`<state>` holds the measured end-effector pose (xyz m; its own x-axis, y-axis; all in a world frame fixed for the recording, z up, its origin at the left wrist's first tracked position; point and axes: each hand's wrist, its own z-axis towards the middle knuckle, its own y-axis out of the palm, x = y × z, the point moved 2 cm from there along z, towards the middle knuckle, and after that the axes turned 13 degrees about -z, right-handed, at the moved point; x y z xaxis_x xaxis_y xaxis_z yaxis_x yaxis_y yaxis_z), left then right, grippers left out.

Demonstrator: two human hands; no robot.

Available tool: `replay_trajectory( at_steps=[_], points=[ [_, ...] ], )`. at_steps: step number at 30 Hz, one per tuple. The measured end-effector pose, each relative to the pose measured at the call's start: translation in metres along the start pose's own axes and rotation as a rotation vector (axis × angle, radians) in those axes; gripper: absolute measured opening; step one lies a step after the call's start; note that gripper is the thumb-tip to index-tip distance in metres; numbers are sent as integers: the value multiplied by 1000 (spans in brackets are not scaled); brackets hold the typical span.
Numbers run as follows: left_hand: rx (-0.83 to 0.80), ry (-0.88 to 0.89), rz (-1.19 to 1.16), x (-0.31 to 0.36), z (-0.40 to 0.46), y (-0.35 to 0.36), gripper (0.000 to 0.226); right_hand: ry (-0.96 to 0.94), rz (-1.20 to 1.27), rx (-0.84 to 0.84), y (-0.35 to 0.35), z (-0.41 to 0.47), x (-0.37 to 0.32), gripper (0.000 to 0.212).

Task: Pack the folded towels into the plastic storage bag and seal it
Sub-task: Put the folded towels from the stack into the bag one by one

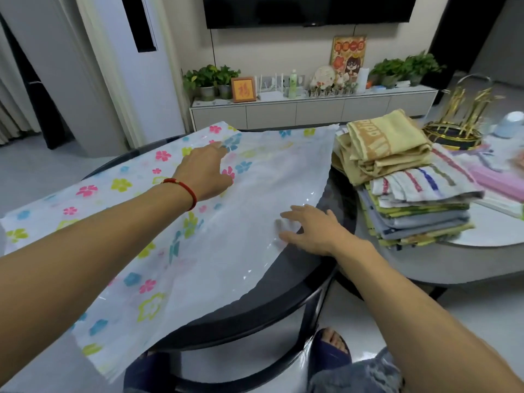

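A large plastic storage bag (pixel 255 177), clear with coloured flower prints along its left part, lies flat across a dark round table (pixel 297 302). My left hand (pixel 205 170) rests palm down on the bag's flowered far part, fingers spread. My right hand (pixel 309 231) lies flat on the bag's near right edge, fingers apart. A stack of folded towels (pixel 402 188) stands to the right of the bag, yellow ones on top, striped and grey ones below. Neither hand holds anything.
The towel stack sits on a lighter round table (pixel 482 251) beside a gold rack (pixel 459 129) and pink items (pixel 499 180). A low TV cabinet (pixel 312 109) with plants stands behind. My slippered foot (pixel 331 350) shows under the table.
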<state>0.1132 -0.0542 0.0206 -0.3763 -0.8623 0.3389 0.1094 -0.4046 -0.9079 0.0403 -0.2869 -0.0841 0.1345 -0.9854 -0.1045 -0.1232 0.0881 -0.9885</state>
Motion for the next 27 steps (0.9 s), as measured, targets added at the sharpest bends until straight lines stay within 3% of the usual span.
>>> replay_trajectory(
  at_steps=[4,7,9,13,18,24,27],
  points=[
    [-14,39,74,-1,8,4,62,152,176,480,-49,0,48,39],
    [-70,55,114,-5,13,4,68,365,-23,738,-86,4,102,30],
    [-104,76,181,-4,14,3,72,507,-166,705,-104,13,138,31],
    [-109,59,357,9,17,3,73,635,-192,391,-124,41,193,40],
    [-185,68,226,13,24,7,80,805,-68,246,-132,60,224,38],
    [-222,127,166,5,19,7,102,716,45,193,-145,65,226,47],
    [-218,137,147,2,19,3,109,595,359,305,-157,62,217,39]
  ],
)
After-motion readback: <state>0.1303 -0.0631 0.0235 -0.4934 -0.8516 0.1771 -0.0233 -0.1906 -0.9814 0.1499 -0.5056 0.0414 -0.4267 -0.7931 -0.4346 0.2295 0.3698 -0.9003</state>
